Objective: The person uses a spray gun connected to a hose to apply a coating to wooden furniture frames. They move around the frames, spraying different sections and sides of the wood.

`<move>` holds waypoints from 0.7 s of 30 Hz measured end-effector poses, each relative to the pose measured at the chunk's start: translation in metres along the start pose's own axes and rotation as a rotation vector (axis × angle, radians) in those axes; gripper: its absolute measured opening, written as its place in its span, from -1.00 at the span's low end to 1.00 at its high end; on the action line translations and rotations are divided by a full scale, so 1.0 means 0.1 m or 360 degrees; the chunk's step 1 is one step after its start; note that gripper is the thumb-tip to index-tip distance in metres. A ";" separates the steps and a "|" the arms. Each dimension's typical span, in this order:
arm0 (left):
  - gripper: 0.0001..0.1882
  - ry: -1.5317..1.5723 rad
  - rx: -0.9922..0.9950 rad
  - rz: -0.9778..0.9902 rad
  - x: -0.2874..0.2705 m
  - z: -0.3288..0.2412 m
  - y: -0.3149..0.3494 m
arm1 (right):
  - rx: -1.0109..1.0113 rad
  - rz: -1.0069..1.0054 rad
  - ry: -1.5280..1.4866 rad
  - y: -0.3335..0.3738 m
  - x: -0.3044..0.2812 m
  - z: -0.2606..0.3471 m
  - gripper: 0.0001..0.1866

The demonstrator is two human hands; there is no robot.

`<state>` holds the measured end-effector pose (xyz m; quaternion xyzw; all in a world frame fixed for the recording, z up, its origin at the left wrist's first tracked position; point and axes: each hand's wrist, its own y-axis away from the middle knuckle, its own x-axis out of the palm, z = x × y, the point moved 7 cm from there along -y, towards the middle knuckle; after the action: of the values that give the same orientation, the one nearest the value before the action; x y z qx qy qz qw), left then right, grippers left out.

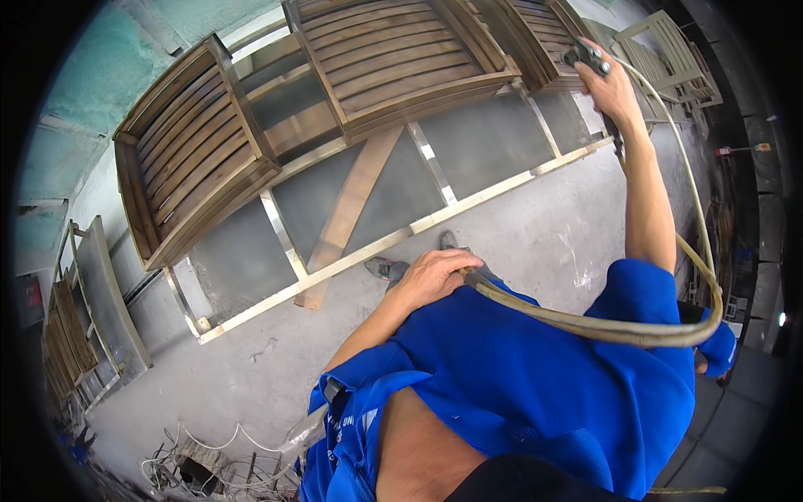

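My right hand, on an outstretched arm, is closed round a dark spray gun at the upper right. It is level with the far-right slatted wooden panel. A pale hose runs from the gun, loops past my right elbow and comes back across my blue shirt. Close to my waist, my left hand has its fingers curled on the hose. Brown slatted wooden panels with raised edges, one at left and one in the middle, lie on a long metal frame.
A loose wooden board slants across the frame's grey bed. Pale slatted pieces stand at the far right. More wood rests on a rack at left. Tangled wires and scrap lie on the floor at lower left. Another person's blue sleeve shows at right.
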<state>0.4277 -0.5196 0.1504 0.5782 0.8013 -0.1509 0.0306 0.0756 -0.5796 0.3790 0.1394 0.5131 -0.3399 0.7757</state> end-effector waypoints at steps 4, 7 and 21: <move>-0.53 -0.0080 0.0041 0.0125 0.15 -0.04 -0.06 | -0.0019 0.0109 -0.0276 0.85 -0.06 -0.06 -0.41; -0.53 -0.0107 -0.0022 0.0212 0.30 -0.05 -0.04 | -0.0051 0.0331 -0.0821 1.50 0.30 0.01 -0.38; -0.56 -0.0188 -0.0405 0.0191 1.16 -0.50 0.56 | 0.0330 -0.0392 -0.1036 2.30 0.45 -1.97 -0.43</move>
<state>0.4480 -0.3828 0.1605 0.6065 0.7748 -0.0797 0.1596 0.1020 -0.3176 0.2226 0.0389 0.2150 -0.5075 0.8335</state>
